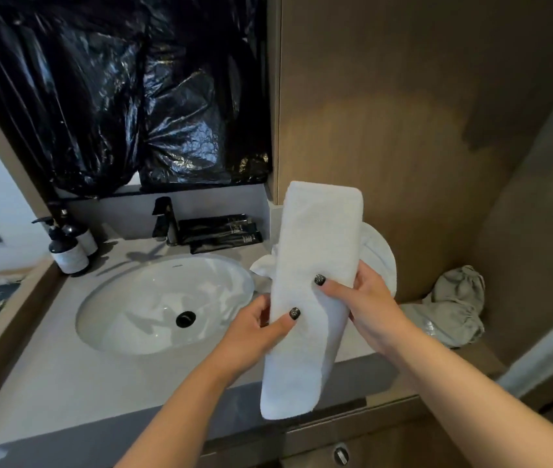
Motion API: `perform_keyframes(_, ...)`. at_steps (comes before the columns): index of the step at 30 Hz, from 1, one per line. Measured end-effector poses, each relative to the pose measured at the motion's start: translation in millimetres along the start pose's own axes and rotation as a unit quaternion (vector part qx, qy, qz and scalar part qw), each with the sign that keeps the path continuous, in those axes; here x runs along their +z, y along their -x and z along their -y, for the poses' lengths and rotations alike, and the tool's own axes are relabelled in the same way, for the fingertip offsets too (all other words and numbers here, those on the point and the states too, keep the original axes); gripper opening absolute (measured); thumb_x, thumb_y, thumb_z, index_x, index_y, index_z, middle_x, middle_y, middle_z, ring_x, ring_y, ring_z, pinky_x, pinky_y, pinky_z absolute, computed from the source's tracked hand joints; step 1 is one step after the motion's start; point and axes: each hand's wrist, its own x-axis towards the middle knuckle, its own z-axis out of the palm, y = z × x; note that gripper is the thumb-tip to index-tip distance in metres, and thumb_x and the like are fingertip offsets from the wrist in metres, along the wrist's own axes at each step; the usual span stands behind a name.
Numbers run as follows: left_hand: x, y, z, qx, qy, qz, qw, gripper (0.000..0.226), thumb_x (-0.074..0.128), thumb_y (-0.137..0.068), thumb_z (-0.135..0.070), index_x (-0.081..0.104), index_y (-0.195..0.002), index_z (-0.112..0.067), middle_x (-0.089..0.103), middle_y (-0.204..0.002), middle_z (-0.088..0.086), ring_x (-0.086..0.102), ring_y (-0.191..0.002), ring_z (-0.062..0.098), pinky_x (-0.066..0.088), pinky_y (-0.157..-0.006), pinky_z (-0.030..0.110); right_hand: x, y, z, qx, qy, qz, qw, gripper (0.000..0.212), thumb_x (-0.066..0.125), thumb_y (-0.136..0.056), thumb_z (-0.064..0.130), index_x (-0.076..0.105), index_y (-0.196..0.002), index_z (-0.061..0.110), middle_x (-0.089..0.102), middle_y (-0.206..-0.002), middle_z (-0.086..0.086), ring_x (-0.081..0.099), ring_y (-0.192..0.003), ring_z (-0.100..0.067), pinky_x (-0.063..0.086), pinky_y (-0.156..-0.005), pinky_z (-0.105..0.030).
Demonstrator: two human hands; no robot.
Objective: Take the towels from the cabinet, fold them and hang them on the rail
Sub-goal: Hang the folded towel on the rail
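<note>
- Holding folded white towel (312, 288) above right part of vanity counter (49, 376), between both hands; long narrow strip shape, soft terry nap, rounded folded end at far top, lower end hanging past near counter edge.
- Left hand (254, 332) pinching left edge of strip: thumb with dark glittery nail on front face, fingers curled behind cloth, mostly hidden.
- Right hand (366, 302) gripping right edge slightly higher: thumb pressed on front face, remaining fingers wrapped behind.
- Second white towel (378, 255) lying rumpled on counter behind held strip, curved bulge visible at right, loose corner poking out at left beside basin.
- Oval white basin (163, 305) sunk into matte grey stone-like top; glossy glaze, round black drain near centre.
- Angular black faucet (165, 219) on far side of basin; flat black sachets (221, 231) stacked just right of it.
- Two dark pump bottles (67, 246) with pale labels at far left of counter, touching or nearly so.
- Crinkled glossy black plastic sheet (116, 89) covering wall area above faucet.
- Brown wood-grain panel (403, 113) to right, smooth, matte.
- Grey-green drawstring fabric bag (453, 305), wrinkled, slumped on lower ledge at right.
- Round metal knob (340, 454) on cabinet front below counter, near edge.
</note>
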Motion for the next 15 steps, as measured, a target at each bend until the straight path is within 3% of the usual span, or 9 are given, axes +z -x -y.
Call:
perform_keyframes(4,35.7,5.9,-47.3,0.078,0.0,0.052,0.996,0.034,0.058,-0.091,-0.036,0.055,-0.125,-0.031,0.071,-0.113,-0.018,0.067,-0.107,0.004,0.054,-0.082,0.02,-18.0,19.2,54.2,-0.088,0.033,0.003,0.996,0.044,0.07,-0.081,0.004,0.06,-0.123,0.01,0.071,-0.118,-0.004,0.066,-0.112,-0.022,0.055,-0.092,-0.035)
perform_keyframes(7,65.2,7.3,-79.3,0.123,-0.013,0.084,0.989,0.024,0.052,-0.097,-0.03,0.057,-0.12,-0.033,0.072,-0.11,-0.02,0.068,-0.104,0.004,0.053,-0.079,0.016,-31.0,35.5,101.8,-0.149,0.078,-0.016,0.986,0.048,0.073,-0.076,0.018,0.059,-0.122,0.02,0.071,-0.117,0.004,0.066,-0.111,-0.013,0.055,-0.089,-0.029)
perform_keyframes(10,93.6,6.4,-108.8,0.146,-0.014,0.104,0.984,0.03,0.056,-0.089,-0.039,0.06,-0.117,-0.029,0.074,-0.106,-0.016,0.07,-0.1,0.008,0.054,-0.076,0.018,-49.7,46.1,150.8,-0.203,0.098,-0.052,0.973,0.058,0.081,-0.076,0.026,0.055,-0.128,0.02,0.066,-0.123,0.001,0.064,-0.114,-0.015,0.054,-0.094,-0.035)
perform_keyframes(15,138.7,-0.7,-150.9,0.172,0.027,0.111,0.978,0.044,0.066,-0.075,-0.041,0.062,-0.112,-0.017,0.076,-0.101,-0.008,0.073,-0.093,0.013,0.057,-0.074,0.024,-89.1,62.3,221.7,-0.26,0.12,-0.062,0.956,0.041,0.069,-0.088,0.011,0.056,-0.127,0.012,0.068,-0.12,-0.007,0.068,-0.107,-0.022,0.057,-0.09,-0.042)
